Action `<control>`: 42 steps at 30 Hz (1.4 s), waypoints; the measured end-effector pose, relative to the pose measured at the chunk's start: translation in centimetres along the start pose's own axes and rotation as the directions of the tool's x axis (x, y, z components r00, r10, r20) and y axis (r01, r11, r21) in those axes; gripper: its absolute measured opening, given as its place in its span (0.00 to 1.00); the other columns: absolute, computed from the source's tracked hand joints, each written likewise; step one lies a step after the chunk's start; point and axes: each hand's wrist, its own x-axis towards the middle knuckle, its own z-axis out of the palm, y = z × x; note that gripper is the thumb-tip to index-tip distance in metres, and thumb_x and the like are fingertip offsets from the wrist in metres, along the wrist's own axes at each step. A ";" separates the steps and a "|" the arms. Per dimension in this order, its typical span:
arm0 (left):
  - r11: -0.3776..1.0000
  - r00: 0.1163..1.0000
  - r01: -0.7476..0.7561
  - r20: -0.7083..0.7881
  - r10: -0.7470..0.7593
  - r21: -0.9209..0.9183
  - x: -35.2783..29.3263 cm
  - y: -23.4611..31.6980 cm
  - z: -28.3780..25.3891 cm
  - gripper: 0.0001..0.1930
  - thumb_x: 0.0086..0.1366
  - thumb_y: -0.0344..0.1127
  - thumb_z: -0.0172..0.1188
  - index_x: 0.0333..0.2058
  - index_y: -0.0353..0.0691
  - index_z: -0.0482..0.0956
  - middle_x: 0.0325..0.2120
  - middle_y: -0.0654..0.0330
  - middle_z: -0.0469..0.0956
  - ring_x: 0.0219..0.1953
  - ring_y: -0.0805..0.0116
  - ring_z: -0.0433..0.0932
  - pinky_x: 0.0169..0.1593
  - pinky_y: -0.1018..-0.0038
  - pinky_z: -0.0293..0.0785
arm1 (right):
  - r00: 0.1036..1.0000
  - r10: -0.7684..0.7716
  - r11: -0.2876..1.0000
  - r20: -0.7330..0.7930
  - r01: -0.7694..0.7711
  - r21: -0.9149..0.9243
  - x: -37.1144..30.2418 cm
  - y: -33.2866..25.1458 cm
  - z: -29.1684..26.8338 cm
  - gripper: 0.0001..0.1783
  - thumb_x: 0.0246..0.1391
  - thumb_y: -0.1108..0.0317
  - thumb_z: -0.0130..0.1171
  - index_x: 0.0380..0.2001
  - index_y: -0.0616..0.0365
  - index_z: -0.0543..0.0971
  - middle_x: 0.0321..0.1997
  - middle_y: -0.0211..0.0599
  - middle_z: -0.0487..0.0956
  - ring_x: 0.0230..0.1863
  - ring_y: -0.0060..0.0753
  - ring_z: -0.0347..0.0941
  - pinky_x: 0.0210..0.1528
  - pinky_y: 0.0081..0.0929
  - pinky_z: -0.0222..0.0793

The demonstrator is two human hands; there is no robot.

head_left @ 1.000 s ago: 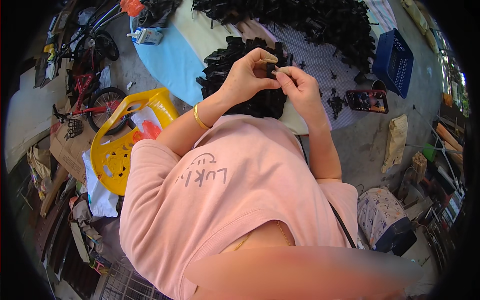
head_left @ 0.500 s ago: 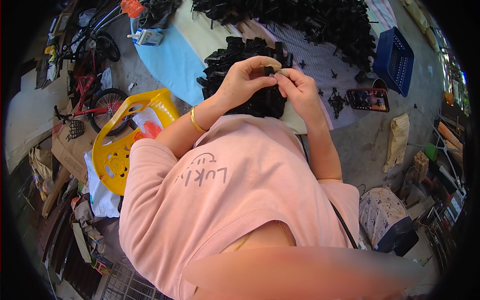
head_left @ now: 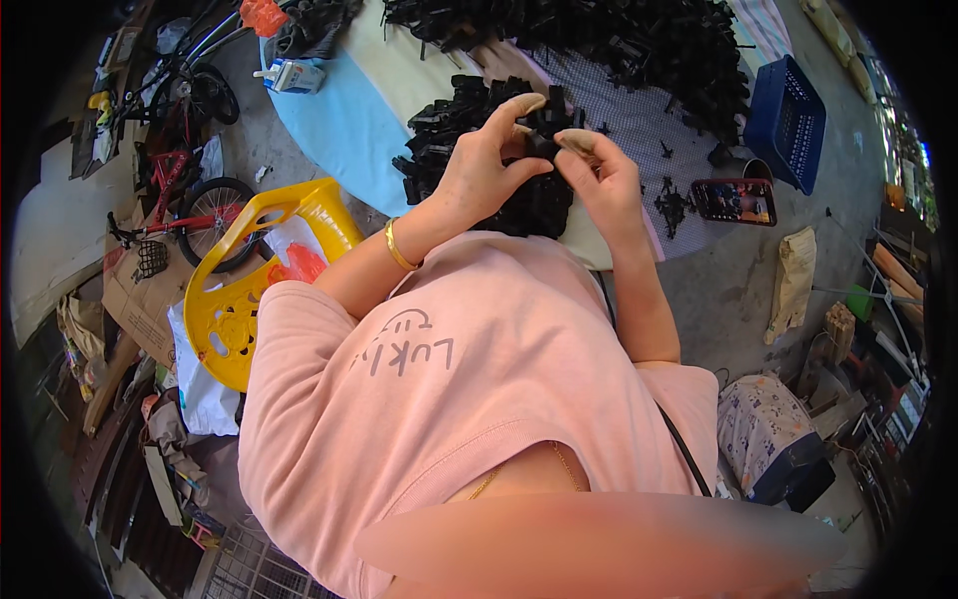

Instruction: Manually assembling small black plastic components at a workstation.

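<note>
Above a heap of black plastic parts [head_left: 449, 135] in front of me, both hands work close together. My left hand [head_left: 489, 160] has its index finger and thumb curved around a small black plastic part [head_left: 539, 146], which is hard to tell from the dark heap behind it. My right hand [head_left: 606, 185] is beside that part, thumb and fingers bent together at its right end. Whatever sits between those right fingertips is too small to make out. Pale coverings show on some fingertips of both hands.
A larger black pile [head_left: 619, 50] spreads over the cloth [head_left: 349, 130] at the far side. To the right are a phone [head_left: 733, 202] and a blue basket [head_left: 786, 120]. A yellow plastic chair [head_left: 225, 299] stands left, near a red bicycle [head_left: 175, 190] and a carton [head_left: 295, 76].
My left index finger has lifted and opened away from its thumb, showing the black part more. My right fingers have drawn slightly right, leaving a wider gap between the hands.
</note>
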 end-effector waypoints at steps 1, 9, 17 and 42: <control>0.996 1.000 -0.026 0.004 0.026 0.082 -0.1 0.0 0.0 0.26 0.49 0.21 0.62 0.49 0.38 0.68 0.34 0.59 0.77 0.36 0.74 0.75 0.42 0.78 0.72 | 1.000 0.000 1.000 0.003 0.000 0.000 -0.1 -0.6 0.0 0.07 0.50 0.72 0.58 0.33 0.64 0.77 0.20 0.22 0.70 0.21 0.10 0.61 0.21 0.10 0.55; 0.967 0.870 -0.254 0.444 0.216 0.029 0.4 2.2 -2.8 0.39 0.44 0.26 0.67 0.56 0.37 0.59 0.42 0.56 0.74 0.47 0.65 0.73 0.53 0.68 0.65 | 0.991 0.026 0.994 0.128 -0.012 -0.106 -0.5 -0.7 -2.7 0.11 0.45 0.76 0.61 0.35 0.66 0.76 0.30 0.28 0.77 0.30 0.14 0.70 0.34 0.12 0.66; 0.684 0.818 0.331 0.560 0.135 -0.650 1.5 -1.6 -1.6 0.20 0.46 0.26 0.68 0.37 0.35 0.69 0.36 0.56 0.75 0.37 0.66 0.77 0.42 0.72 0.75 | 0.888 0.057 0.974 0.457 -0.150 0.171 0.0 -1.1 -3.1 0.13 0.47 0.76 0.58 0.38 0.67 0.75 0.31 0.31 0.77 0.31 0.17 0.71 0.37 0.15 0.68; 0.978 0.995 -0.098 -0.006 0.099 -0.186 -0.4 -0.4 -0.2 0.09 0.52 0.22 0.61 0.33 0.32 0.74 0.29 0.62 0.76 0.32 0.79 0.75 0.36 0.82 0.73 | 0.984 0.001 0.941 0.179 0.059 -0.333 -0.5 -1.1 -0.2 0.07 0.54 0.70 0.52 0.29 0.63 0.75 0.18 0.24 0.70 0.20 0.13 0.62 0.21 0.12 0.56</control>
